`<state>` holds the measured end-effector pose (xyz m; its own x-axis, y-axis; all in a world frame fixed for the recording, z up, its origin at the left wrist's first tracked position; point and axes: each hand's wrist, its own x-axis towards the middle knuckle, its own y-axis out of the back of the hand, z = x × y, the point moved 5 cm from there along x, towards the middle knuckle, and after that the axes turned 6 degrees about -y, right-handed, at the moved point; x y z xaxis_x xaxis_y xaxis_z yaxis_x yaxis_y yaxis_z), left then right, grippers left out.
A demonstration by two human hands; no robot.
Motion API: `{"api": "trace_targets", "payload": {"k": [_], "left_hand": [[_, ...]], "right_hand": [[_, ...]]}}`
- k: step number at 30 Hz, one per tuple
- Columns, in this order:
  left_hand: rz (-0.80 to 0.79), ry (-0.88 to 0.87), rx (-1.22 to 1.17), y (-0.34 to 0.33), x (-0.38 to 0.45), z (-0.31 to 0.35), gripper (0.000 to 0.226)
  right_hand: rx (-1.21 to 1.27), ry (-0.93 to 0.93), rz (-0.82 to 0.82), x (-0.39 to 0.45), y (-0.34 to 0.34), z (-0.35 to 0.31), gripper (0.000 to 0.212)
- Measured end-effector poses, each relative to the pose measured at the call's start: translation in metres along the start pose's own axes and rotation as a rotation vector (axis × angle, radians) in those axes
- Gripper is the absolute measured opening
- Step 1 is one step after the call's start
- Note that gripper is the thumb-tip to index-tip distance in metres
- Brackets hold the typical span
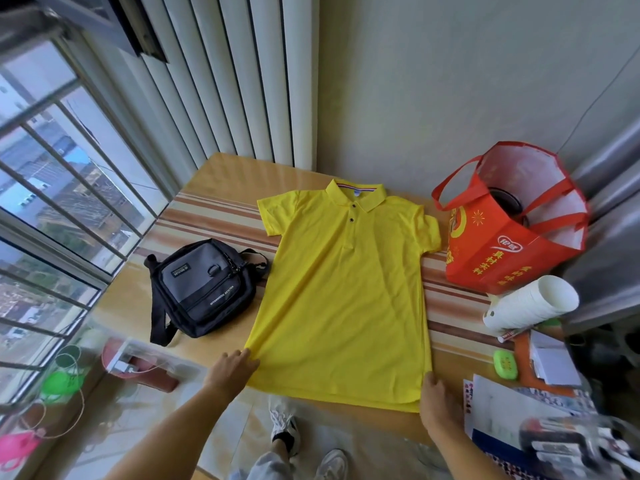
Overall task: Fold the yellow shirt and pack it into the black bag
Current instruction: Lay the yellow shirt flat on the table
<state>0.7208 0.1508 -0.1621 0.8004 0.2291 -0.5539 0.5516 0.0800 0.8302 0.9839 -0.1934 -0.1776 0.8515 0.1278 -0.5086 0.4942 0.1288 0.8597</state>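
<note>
Head view: I look down on a wooden table (221, 174) with a striped cloth under the work area.
Shirt: I see the yellow shirt (346, 292) spread flat and unfolded, front up, collar toward the wall, hem at the near table edge.
Left hand: my left hand (232, 370) sits on the hem's left corner, fingers bent onto the cloth; I cannot tell whether it pinches or only presses.
Right hand: my right hand (437, 398) is at the hem's right corner, fingers curled at the fabric edge; the grip itself is hidden from me.
Bag: the black bag (204, 289) lies just left of the shirt, touching its side edge, zips closed as far as I can see.
Right side: a red tote bag (502, 251) stands beside the right sleeve, with a stack of paper cups (530, 306) lying nearer me.
</note>
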Motion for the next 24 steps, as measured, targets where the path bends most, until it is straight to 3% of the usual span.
{"api": "trace_targets", "payload": {"k": [3, 5, 7, 8, 11, 15, 20, 24], "left_hand": [[-0.213, 0.017, -0.031, -0.009, 0.002, 0.002, 0.047], [-0.278, 0.009, -0.036, 0.003, 0.006, 0.002, 0.042], [-0.296, 0.035, -0.026, 0.019, 0.015, 0.001, 0.035], [-0.256, 0.054, -0.044, 0.027, 0.022, -0.001, 0.034], [-0.084, 0.08, -0.179, 0.048, 0.044, -0.004, 0.033], [0.031, 0.02, -0.33, 0.061, 0.067, -0.004, 0.046], [-0.096, -0.053, -0.439, 0.064, 0.093, -0.019, 0.04], [-0.095, -0.007, -0.526, 0.08, 0.128, -0.045, 0.033]], "right_hand": [[-0.171, 0.073, -0.284, 0.013, 0.001, -0.01, 0.077], [-0.266, 0.08, -0.429, 0.018, 0.008, -0.018, 0.081], [-0.338, 0.084, -0.368, 0.023, 0.021, -0.028, 0.056], [-0.342, 0.065, -0.249, 0.028, 0.031, -0.036, 0.046], [-0.206, 0.123, -0.057, 0.029, 0.052, -0.073, 0.044], [-0.113, 0.314, -0.172, 0.026, 0.031, -0.109, 0.036], [-0.065, 0.226, -0.201, 0.041, 0.039, -0.125, 0.015], [0.078, 0.158, -0.078, 0.069, 0.065, -0.138, 0.014]]}}
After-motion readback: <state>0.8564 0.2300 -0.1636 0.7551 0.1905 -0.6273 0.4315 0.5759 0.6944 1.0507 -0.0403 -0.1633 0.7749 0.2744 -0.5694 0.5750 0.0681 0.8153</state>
